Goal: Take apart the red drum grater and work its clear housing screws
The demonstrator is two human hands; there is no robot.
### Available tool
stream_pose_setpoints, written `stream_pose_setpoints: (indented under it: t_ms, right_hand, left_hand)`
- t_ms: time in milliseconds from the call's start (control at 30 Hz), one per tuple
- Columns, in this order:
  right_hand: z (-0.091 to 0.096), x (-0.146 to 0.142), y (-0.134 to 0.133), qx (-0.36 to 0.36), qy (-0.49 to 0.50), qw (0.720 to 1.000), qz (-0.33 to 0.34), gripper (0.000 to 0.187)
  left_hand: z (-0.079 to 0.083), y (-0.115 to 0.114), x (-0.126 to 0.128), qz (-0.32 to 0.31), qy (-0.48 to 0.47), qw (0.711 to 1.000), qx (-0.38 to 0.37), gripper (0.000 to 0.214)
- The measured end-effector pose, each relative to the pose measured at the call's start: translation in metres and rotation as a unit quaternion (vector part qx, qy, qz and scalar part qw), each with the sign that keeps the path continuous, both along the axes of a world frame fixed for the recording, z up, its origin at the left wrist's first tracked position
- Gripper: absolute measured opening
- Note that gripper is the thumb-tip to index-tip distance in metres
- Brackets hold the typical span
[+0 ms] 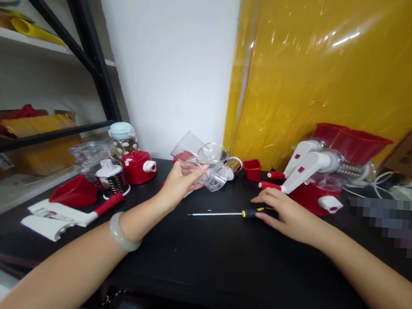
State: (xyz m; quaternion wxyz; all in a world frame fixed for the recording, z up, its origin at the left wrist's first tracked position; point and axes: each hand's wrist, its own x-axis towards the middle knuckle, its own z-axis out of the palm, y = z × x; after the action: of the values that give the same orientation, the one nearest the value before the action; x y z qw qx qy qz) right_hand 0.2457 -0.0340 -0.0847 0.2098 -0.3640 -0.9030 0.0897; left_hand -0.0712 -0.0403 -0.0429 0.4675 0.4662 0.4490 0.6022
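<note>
My left hand (180, 183) is closed around a clear plastic housing part (210, 166), held a little above the black table (218, 265) near its back edge. My right hand (287, 215) lies over the black-and-yellow handle of a screwdriver (222, 214), fingers curled on it. The screwdriver's thin metal shaft points left and rests on the table. A pale green bangle (123, 233) sits on my left wrist.
Red and white rotary grater machines (318, 175) stand at the back right. Loose parts lie at left: a red base (139, 167), a metal drum (113, 179), a red chute (74, 192), a white crank handle (65, 217), a glass jar (122, 138). A small red cup (252, 169) and a yellow sheet (326, 73) are behind.
</note>
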Motion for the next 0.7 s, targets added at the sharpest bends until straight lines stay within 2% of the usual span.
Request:
stream_pose_setpoints:
  t_ms: [67,167,233,300,367,433,533,633,700]
  right_hand:
    - [0.006,-0.006,-0.002,0.062,0.043,0.997,0.001,0.051]
    - [0.020,-0.030,-0.002,0.164,0.121,0.979,-0.004,0.082]
    - [0.026,-0.058,0.000,0.216,0.171,0.961,-0.010,0.087]
    - [0.026,-0.089,0.005,0.206,0.163,0.965,0.015,0.094]
    - [0.023,-0.114,0.010,0.153,0.098,0.983,0.038,0.109]
    - [0.021,-0.129,0.014,0.141,0.082,0.986,0.019,0.105]
    - [0.018,-0.135,0.015,0.188,0.168,0.967,-0.031,0.098]
    - [0.014,-0.135,0.013,0.159,0.122,0.980,0.019,0.105]
    - [0.013,-0.134,0.012,0.135,0.098,0.985,0.031,0.101]
  left_hand:
    - [0.001,0.001,0.000,0.033,0.031,0.999,0.010,0.070]
    - [0.001,0.000,0.001,0.046,0.042,0.998,0.005,0.071]
    - [0.001,-0.002,0.003,0.033,0.022,0.999,0.013,0.070]
    - [0.000,-0.005,0.006,0.017,-0.004,0.999,0.032,0.067]
    - [-0.001,-0.006,0.008,0.021,-0.012,0.999,0.042,0.065]
    - [0.000,-0.005,0.008,0.048,-0.011,0.998,0.037,0.066]
    - [0.003,-0.003,0.006,0.063,-0.009,0.997,0.043,0.067]
    - [0.003,-0.002,0.006,0.051,0.013,0.998,0.031,0.067]
    - [0.003,-0.001,0.005,0.052,0.020,0.998,0.023,0.067]
